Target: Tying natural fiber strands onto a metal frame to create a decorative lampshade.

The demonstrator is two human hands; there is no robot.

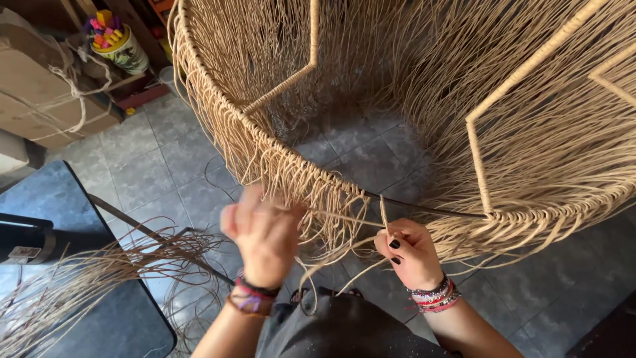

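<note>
The left hand is raised at the near rim of a large round woven frame, blurred with motion. Its fingers seem bunched around a pale fibre strand that runs taut across to the other hand, but the blur hides how tightly they close, so I cannot tell their exact state. The right hand is sharp: thumb and forefinger pinch closed on the same strand just under the rim, where a short bare stretch of dark metal ring shows between wrapped sections. Both wrists carry beaded bracelets.

The frame stands on a grey tiled floor, its sides hung with many loose vertical strands, and 2 wrapped bars angle across its inside. To the left, a bundle of spare fibre lengths lies across the near corner of a dark tabletop. At the far left a cardboard box tied with string sits beside a printed pot of coloured pieces.

Judging from the tension, the strand could slip out of the pinch if the left hand pulls faster than the right holds, loosening the wrap. A sharp tug might also snap the thin fibre, or snag neighbouring hanging strands and tangle them.
</note>
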